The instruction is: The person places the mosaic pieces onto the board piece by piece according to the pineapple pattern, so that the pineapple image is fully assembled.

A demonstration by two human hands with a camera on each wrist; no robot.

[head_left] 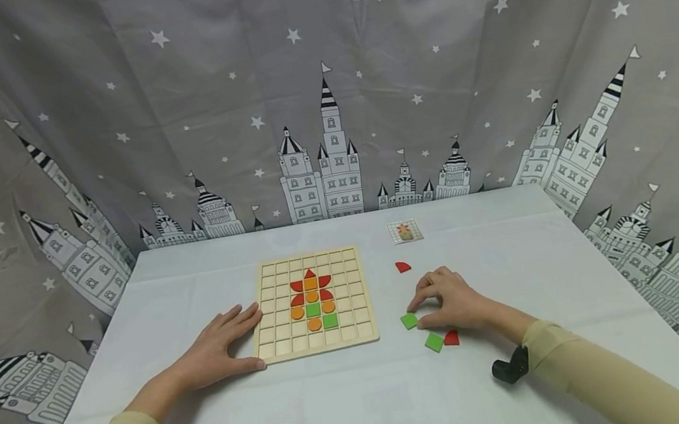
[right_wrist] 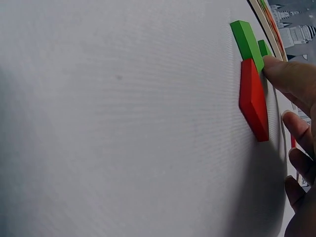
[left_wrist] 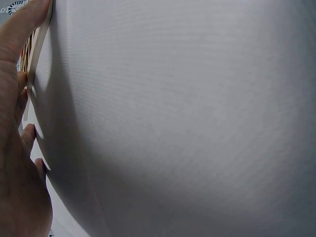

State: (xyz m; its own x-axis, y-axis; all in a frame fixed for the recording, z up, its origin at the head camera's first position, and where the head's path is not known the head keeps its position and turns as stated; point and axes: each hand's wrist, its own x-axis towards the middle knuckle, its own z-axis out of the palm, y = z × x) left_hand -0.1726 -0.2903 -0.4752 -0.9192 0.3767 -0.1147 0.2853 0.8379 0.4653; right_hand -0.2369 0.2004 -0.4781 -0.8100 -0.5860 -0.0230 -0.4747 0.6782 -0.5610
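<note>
A wooden grid board (head_left: pixel 356 329) lies on the table, with red, orange and green pieces set in its middle squares. My left hand (head_left: pixel 218 348) rests at the board's left edge, fingers spread and thumb at the near corner; the left wrist view shows its thumb (left_wrist: pixel 24 24) against the rim. To the right of the board, my right hand (head_left: pixel 453 301) pinches a green square tile (head_left: pixel 409 320) between thumb and forefinger, at table level. Just nearer lie another green square tile (head_left: pixel 434 342) and a red quarter-circle tile (head_left: pixel 451 338), touching each other.
Beyond the right hand lies a red quarter-circle tile (head_left: pixel 402 267). A small pattern card (head_left: pixel 404 232) sits near the table's far edge. A white cloth (head_left: pixel 366 404) covers the table, and a grey curtain (head_left: pixel 378 25) printed with castles hangs behind it.
</note>
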